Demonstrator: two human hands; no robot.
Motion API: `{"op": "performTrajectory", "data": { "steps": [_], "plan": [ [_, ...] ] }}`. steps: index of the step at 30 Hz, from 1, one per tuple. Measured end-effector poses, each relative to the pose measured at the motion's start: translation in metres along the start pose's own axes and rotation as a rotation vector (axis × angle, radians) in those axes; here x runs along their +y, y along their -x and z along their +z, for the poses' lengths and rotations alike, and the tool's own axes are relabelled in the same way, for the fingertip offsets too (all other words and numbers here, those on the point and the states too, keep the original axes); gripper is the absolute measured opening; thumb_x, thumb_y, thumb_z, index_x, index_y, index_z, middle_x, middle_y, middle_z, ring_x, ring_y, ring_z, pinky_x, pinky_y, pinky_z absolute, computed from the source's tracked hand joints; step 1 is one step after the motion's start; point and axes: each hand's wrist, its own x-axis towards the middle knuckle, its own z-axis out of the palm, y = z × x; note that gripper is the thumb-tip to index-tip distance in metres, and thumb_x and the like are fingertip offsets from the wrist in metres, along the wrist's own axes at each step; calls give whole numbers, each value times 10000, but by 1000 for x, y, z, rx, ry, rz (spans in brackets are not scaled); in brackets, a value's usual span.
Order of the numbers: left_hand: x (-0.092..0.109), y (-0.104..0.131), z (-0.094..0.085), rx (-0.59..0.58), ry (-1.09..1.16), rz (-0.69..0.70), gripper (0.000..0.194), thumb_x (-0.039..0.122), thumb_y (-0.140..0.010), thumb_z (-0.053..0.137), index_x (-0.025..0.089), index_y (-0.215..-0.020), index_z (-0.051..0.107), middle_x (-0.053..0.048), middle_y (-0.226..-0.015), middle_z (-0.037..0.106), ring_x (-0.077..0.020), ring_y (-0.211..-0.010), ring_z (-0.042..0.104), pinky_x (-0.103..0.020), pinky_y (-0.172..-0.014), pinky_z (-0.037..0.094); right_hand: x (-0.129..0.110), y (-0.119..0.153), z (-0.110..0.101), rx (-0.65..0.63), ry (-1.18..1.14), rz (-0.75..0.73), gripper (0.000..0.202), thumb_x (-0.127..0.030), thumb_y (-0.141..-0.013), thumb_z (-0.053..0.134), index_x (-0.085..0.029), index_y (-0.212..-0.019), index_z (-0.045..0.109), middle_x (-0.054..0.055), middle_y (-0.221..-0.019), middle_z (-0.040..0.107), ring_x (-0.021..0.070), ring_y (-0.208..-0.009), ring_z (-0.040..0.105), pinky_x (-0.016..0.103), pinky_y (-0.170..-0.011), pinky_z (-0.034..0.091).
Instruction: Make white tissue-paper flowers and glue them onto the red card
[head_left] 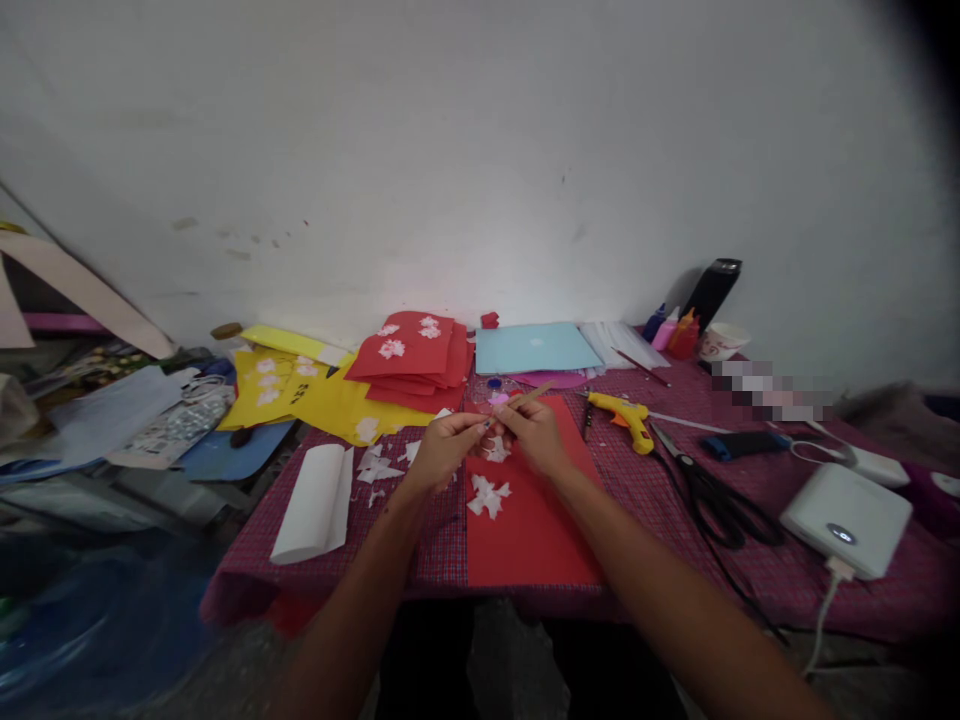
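My left hand and my right hand meet above a red paper sheet, fingertips close together. Out of my closed right hand sticks a thin tan wooden stick. The fingers of my left hand are pinched, but what is between them is too small to make out. Below them on the red sheet lie a white paper flower and a second white flower piece, partly covered by my hands. Torn white paper scraps lie left of my left hand.
A white paper roll lies at front left, near yellow sheets and stacked red cards. To the right are a yellow glue gun, black scissors, a white power bank and a black flask. A blue folder lies behind.
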Motion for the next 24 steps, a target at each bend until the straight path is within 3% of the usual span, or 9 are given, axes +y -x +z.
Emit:
{"op": "performTrajectory", "data": {
  "steps": [9,14,18,21,24],
  "plan": [
    [-3,0,-3,54,79,19,286,337,-764,771,130,-959,742,-81,-828,733,-141,-677,646,-271,-662,526,4,-1,-3,-82,-89,-27,238,-439,-863,661,-212,-793,646,-10,-636,625,113,-454,511,245,-435,387],
    [-2,2,-2,91,104,4,303,335,-738,791,129,-952,728,-67,-792,733,-138,-662,657,-260,-636,524,5,-3,-5,-17,-90,-12,303,-486,-869,632,-206,-759,657,2,-597,623,121,-437,500,251,-423,375],
    [0,6,-3,147,114,-23,318,335,-724,788,137,-961,712,-62,-811,742,-141,-652,666,-262,-626,526,8,-9,-11,113,-158,-54,290,-457,-862,637,-181,-780,669,-13,-559,601,112,-420,485,237,-409,347],
    [5,19,-4,179,-82,10,285,358,-777,728,155,-977,715,-61,-836,750,-166,-685,682,-285,-643,535,10,-14,-17,224,-215,-67,269,-435,-835,651,-173,-776,668,-26,-547,582,107,-412,465,234,-393,328],
    [9,40,2,122,-569,172,219,333,-883,616,198,-1008,735,-59,-917,760,-199,-831,696,-319,-754,540,12,-18,-20,276,-263,-50,247,-419,-808,666,-179,-750,664,-34,-530,559,107,-399,437,241,-380,311]
  ]
}}
